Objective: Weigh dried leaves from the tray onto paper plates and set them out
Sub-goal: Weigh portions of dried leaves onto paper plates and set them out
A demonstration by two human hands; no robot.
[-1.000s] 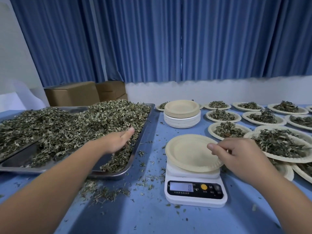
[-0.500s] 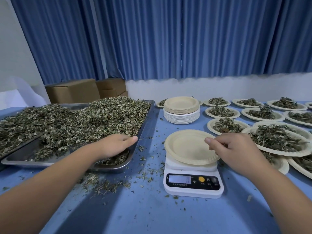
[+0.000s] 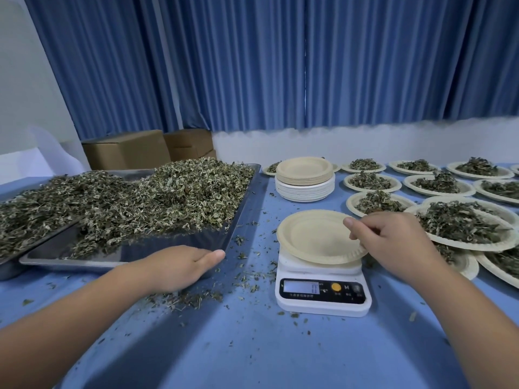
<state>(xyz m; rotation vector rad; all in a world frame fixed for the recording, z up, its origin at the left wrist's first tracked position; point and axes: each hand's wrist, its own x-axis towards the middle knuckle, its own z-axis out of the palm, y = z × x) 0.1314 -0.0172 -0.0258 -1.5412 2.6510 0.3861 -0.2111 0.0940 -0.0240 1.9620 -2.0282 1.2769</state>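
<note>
A: Where are the hands?
B: The right hand [image 3: 393, 242] pinches the right rim of the empty beige round paper plate [image 3: 311, 234]; its thumb lies on top of the rim and the other fingers are curled beside it; the plate sits on the white digital kitchen scale [image 3: 323, 297] and overhangs the platform a little.
A: And the left?
B: The left hand [image 3: 179, 266] lies at the near right corner of the shallow rectangular steel tray [image 3: 174, 244]; its thumb stretches along the near rim; the other fingers are tucked under the palm, so I cannot tell whether they hold anything.
A: The leaves?
B: The grey-green dried leaves [image 3: 168, 192] are heaped in the tray, highest toward its far right; the near strip of the tray floor shows shiny metal; loose crumbs of leaf [image 3: 191, 299] are scattered on the blue counter [image 3: 252, 355], between the tray and the scale and just beside the left hand.
A: And the plates set out?
B: A stack of unused paper plates [image 3: 304, 178] stands behind the scale; to the right, filled paper plates [image 3: 460, 223] lie in rows, some overlapping; the nearest is just beside the right hand.
A: The reading?
B: The display is lit; the digits are too blurred to read.
A: Behind?
B: Two brown cardboard boxes [image 3: 126, 150] beyond the tray; pleated blue curtains [image 3: 280, 66] above a white wall.
</note>
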